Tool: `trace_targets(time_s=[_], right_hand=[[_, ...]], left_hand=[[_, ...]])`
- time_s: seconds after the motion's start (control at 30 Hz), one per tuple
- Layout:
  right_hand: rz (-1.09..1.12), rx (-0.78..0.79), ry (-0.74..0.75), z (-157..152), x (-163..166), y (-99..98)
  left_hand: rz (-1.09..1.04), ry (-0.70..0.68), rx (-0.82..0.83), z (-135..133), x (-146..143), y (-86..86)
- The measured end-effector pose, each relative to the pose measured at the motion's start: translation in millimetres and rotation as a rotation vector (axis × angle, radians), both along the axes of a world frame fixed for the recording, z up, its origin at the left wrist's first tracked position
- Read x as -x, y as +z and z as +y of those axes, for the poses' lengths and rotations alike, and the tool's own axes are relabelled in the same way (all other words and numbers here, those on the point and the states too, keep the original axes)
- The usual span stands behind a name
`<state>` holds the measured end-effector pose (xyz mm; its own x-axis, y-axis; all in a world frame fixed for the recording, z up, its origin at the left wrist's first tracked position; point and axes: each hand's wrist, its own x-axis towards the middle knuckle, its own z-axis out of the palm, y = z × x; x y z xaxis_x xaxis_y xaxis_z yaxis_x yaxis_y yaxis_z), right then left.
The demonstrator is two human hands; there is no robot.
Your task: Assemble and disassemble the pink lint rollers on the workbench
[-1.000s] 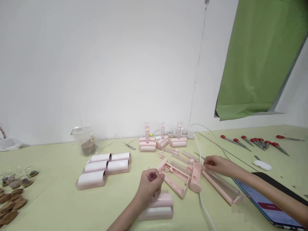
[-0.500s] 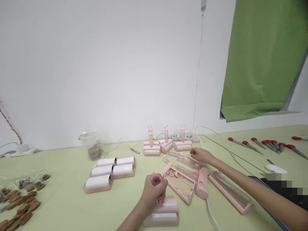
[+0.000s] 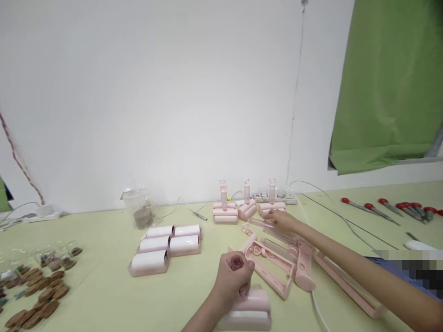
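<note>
My left hand (image 3: 232, 279) is closed round the upright pink handle of a lint roller (image 3: 248, 309) that stands on the table near me. My right hand (image 3: 281, 220) reaches far across the table and rests on a clear pink cover piece (image 3: 260, 222) lying among several loose pink parts (image 3: 273, 258). Its fingers curl over that piece. Just beyond it stand three assembled pink lint rollers (image 3: 246, 207) in a row by the wall.
Several white paper rolls in pink holders (image 3: 166, 244) lie left of centre. A clear plastic cup (image 3: 141, 210) stands behind them. Brown discs (image 3: 34, 295) fill the far left. Red-handled screwdrivers (image 3: 391, 208) lie at right, a power strip (image 3: 273, 197) and white cable (image 3: 318, 304) nearby.
My right hand has moved away from me, from the loose parts near the cable to the clear piece by the three standing rollers. The left hand kept its grip.
</note>
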<state>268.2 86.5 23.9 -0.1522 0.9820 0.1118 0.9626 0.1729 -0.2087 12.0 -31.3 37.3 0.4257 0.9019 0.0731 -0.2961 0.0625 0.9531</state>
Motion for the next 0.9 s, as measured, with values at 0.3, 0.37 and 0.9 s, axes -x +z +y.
trace_targets(time_s=[0.3, 0.37, 0.9], right_hand=[[0.237, -0.048, -0.106, -10.9, 8.4, 17.5], [0.334, -0.073, -0.089, -28.5, 23.9, 29.2], [0.857, -0.181, 0.285, -139.2, 151.1, 63.0]], left_hand=[[0.015, -0.010, -0.022, 1.4, -0.2, -0.6], [0.014, -0.030, -0.027, 2.7, 0.5, -2.5], [0.097, 0.009, -0.031, 4.2, -1.6, -2.5]])
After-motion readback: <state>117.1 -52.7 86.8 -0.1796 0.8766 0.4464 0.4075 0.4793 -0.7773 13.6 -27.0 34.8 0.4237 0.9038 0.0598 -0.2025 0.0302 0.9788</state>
